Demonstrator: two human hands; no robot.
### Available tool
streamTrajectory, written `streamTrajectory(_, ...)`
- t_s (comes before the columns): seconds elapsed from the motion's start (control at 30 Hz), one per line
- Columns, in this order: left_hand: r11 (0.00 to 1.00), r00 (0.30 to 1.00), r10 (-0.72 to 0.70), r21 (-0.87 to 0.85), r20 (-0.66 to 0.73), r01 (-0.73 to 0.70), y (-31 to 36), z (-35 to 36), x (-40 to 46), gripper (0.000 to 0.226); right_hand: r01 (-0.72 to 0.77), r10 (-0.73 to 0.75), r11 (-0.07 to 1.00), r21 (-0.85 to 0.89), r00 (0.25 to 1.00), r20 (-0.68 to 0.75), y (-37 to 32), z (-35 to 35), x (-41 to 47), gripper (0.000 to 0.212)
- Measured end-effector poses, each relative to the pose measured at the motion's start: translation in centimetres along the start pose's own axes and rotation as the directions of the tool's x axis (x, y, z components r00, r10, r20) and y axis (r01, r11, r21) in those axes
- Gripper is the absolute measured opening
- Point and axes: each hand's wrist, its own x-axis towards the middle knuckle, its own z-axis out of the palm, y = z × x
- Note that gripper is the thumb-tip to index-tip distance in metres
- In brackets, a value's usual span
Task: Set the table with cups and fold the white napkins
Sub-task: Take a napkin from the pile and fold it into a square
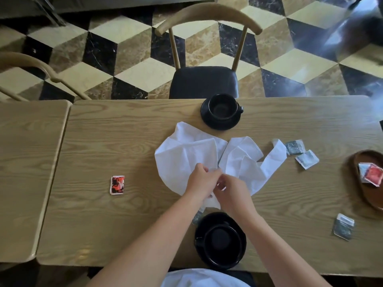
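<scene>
Two crumpled white napkins lie in the middle of the wooden table (103,224): one on the left (182,154), one on the right (244,160). My left hand (199,179) and my right hand (230,189) meet over their near edges, fingers curled and pinching white cloth between them. A black cup on a black saucer (221,110) stands at the far edge. A second black cup on its saucer (220,241) stands at the near edge, under my forearms.
A red sachet (117,184) lies left of the napkins. Grey sachets lie to the right (294,147), (306,159), (343,226). A brown wooden tray (360,189) with sachets sits at the right edge. A chair (204,79) faces me; another table (27,172) adjoins on the left.
</scene>
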Motion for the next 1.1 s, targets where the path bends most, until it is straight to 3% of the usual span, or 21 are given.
streamTrajectory(0.1, 1.0, 1.0, 0.007, -0.02, -0.023, -0.007, 0.2, -0.3, 0.0, 0.057, 0.144, -0.144, 0.988, -0.051, 0.99, 0.007, -0.4, 0.1, -1.3, 0.013)
streamTrajectory(0.2, 0.997, 0.996, 0.068, -0.021, -0.066, -0.069, 0.3, -1.3, 0.0, 0.023, 0.187, -0.191, 0.98, -0.063, 0.98, -0.052, -0.6, 0.0, -2.4, 0.01)
streamTrajectory(0.43, 0.906, 0.996, 0.037, -0.419, -0.081, -0.067, 0.2, -4.9, -1.6, 0.03, 0.14, -0.15, 0.983, -0.118, 0.985, -0.089, 0.1, -0.9, -3.7, 0.01)
streamTrajectory(0.5, 0.884, 0.994, 0.034, -0.461, -0.101, -0.077, -0.1, -6.8, -2.3, 0.032, 0.153, -0.163, 0.981, -0.122, 0.983, -0.079, 0.1, -0.8, -3.8, 0.023)
streamTrajectory(0.53, 0.872, 0.993, 0.036, -0.481, -0.116, -0.088, -0.3, -7.9, -2.7, 0.03, 0.15, -0.154, 0.986, -0.069, 0.986, -0.067, -0.4, -0.7, -4.1, 0.023)
streamTrajectory(0.63, 0.845, 0.986, 0.087, -0.513, -0.143, -0.149, -1.4, -11.2, -4.1, 0.025, 0.03, -0.045, 0.953, 0.302, 0.998, 0.043, -2.4, 0.1, -5.2, 0.01)
streamTrajectory(0.67, 0.848, 0.982, 0.128, -0.498, -0.14, -0.181, -1.9, -12.3, -4.8, 0.026, -0.008, -0.024, 0.932, 0.363, 0.996, 0.083, -3.2, 0.7, -5.7, 0.016)
streamTrajectory(0.73, 0.872, 0.962, 0.237, -0.406, -0.136, -0.272, -3.0, -14.5, -6.3, 0.026, 0.018, -0.036, 0.95, 0.311, 0.998, 0.051, -4.8, 2.0, -6.6, 0.028)
streamTrajectory(0.9, 0.843, 0.842, 0.529, -0.052, -0.105, -0.536, -4.1, -19.7, -10.3, 0.029, 0.017, 0.038, 0.878, 0.478, 0.994, -0.106, -10.8, 4.4, -8.8, 0.026)
streamTrajectory(1.03, 0.677, 0.676, 0.732, 0.199, -0.08, -0.709, -3.2, -23.1, -13.5, 0.03, -0.012, -0.03, 0.962, 0.272, 0.989, 0.147, -16.0, 4.5, -10.5, 0.019)
streamTrajectory(1.1, 0.572, 0.577, 0.811, 0.332, -0.094, -0.75, -2.6, -24.9, -14.6, 0.032, -0.101, -0.036, 0.935, 0.34, 0.926, 0.375, -17.6, 4.1, -11.5, 0.023)
